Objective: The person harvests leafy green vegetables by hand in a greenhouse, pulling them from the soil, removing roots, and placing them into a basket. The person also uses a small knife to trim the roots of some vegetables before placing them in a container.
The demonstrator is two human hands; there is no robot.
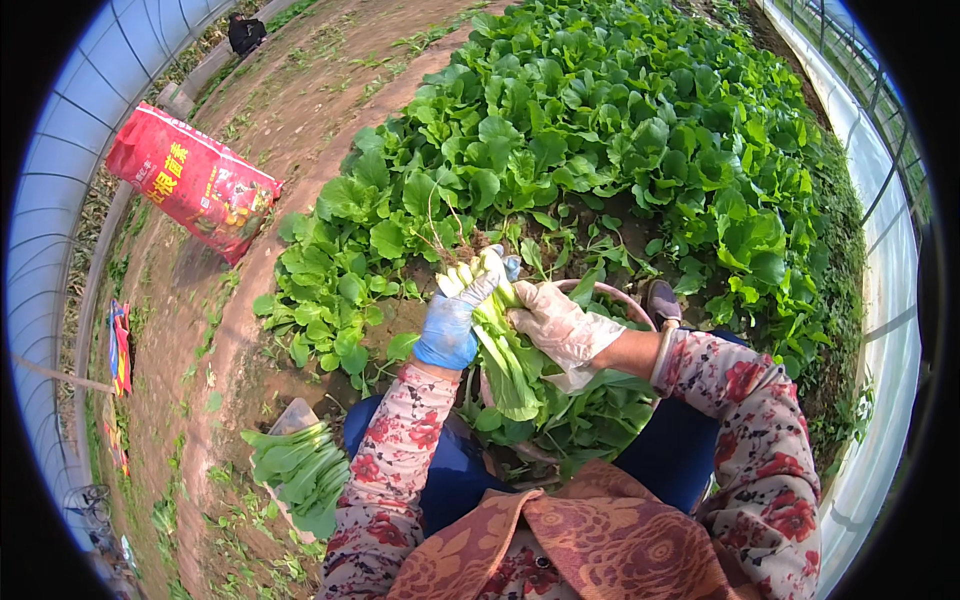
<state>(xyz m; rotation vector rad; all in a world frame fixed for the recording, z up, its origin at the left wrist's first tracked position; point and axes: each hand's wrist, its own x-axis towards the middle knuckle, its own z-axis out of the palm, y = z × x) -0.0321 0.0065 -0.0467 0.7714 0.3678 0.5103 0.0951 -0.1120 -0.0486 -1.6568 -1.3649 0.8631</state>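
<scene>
My left hand (453, 315), in a blue and whitish glove, is closed around the pale stems of a bunch of leafy greens (504, 360). Soil-covered roots stick out above that hand, and the leaves hang down towards me. My right hand (559, 326), in a thin whitish glove, touches the stems from the right; its fingertips are partly hidden, so its grip is unclear. Below the hands, a round pinkish basket (626, 300) between my knees holds loose green leaves (592, 420).
Growing leafy greens (600, 135) fill the bed ahead. A pile of cut greens (304, 469) lies on a flat light board (298, 418) at lower left. A red printed sack (196, 180) stands on the soil at left. A person (246, 34) is far off at upper left.
</scene>
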